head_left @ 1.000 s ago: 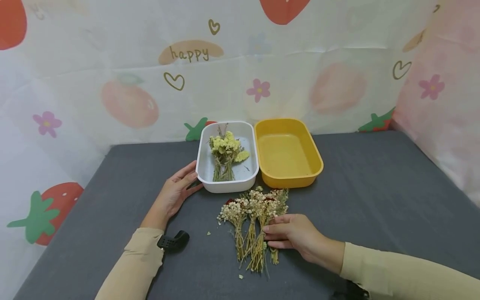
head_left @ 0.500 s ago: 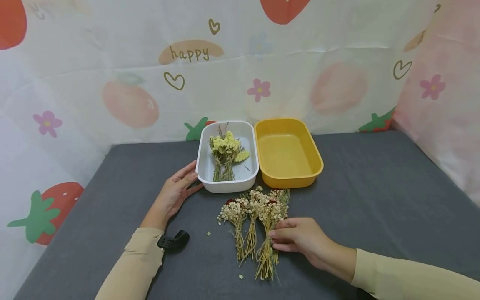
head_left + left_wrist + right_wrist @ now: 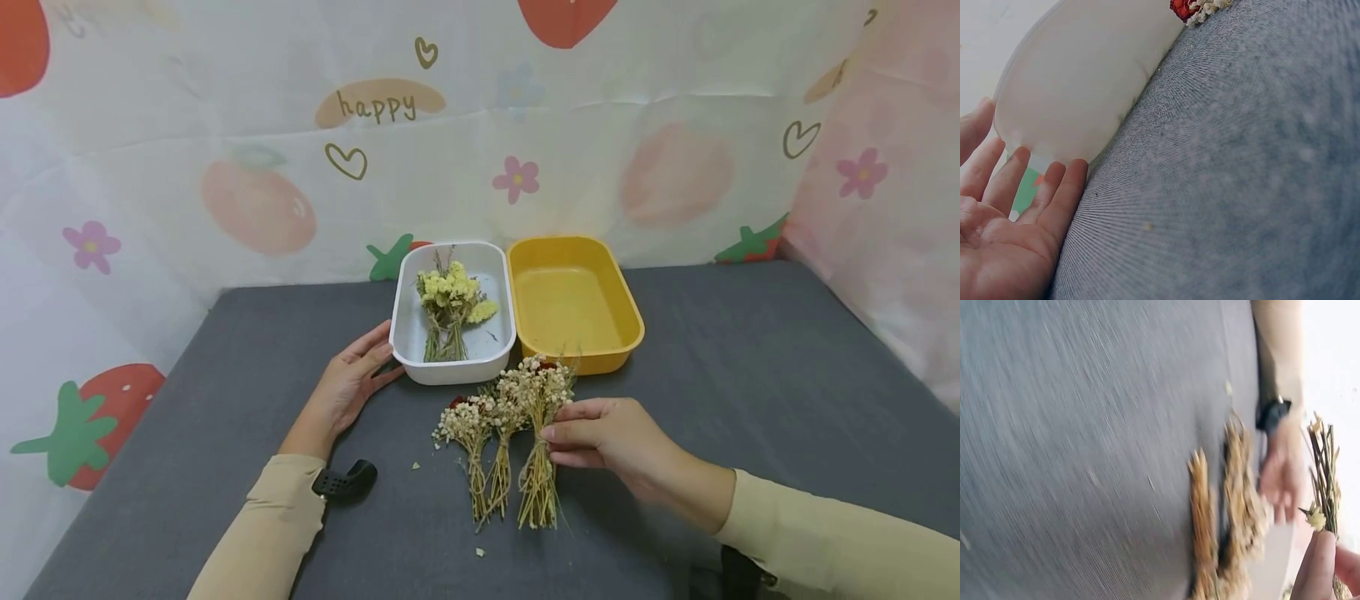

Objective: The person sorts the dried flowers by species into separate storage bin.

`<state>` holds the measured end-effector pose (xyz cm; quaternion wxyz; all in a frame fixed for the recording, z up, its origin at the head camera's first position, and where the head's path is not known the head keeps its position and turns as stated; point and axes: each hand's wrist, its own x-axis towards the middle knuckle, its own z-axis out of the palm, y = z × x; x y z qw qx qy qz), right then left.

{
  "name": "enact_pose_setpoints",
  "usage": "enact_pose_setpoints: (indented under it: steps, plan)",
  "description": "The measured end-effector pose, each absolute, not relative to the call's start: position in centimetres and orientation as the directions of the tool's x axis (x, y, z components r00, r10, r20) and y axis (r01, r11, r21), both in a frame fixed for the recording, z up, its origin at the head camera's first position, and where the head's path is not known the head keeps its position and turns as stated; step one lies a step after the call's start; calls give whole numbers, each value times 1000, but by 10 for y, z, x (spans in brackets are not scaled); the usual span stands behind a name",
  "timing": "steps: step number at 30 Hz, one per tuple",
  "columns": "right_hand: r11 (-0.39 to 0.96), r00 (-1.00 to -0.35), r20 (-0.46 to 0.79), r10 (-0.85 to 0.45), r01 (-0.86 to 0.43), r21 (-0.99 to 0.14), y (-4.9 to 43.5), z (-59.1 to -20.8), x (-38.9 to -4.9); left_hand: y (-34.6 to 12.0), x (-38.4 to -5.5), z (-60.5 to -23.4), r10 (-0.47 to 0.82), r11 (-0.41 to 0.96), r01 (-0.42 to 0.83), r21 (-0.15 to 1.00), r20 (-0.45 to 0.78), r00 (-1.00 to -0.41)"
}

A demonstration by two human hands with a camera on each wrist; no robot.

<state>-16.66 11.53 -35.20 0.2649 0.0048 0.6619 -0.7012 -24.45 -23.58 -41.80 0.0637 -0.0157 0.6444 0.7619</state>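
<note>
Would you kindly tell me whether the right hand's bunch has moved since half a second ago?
Yes: in the head view, the bunch has moved up the picture toward the yellow tray, its blossoms now overlapping the tray's front.

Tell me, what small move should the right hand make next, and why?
Probably lift the cream-flowered bunch over the near rim of the yellow tray. The right hand pinches that bunch by its stems, just in front of this tray, while the white tray alongside holds yellow-flowered bunches, which suggests sorting by colour.
</note>
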Motion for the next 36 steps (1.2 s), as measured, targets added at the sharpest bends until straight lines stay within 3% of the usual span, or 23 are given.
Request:
enact_pose_setpoints:
  steps: [16, 24, 36]
  plan:
    - [72, -882, -334, -332, 330, -941, 122, -308, -231, -236, -243, -419, 74, -164, -121, 979, -110, -991]
    - [79, -885, -375, -276, 368, -926, 120, -301, -267, -236, -245, -419, 77, -160, -122, 980, -111, -991]
    - [139, -893, -333, -304, 304, -942, 124, -302, -312, -235, -246, -420, 82, -157, -121, 980, -109, -991]
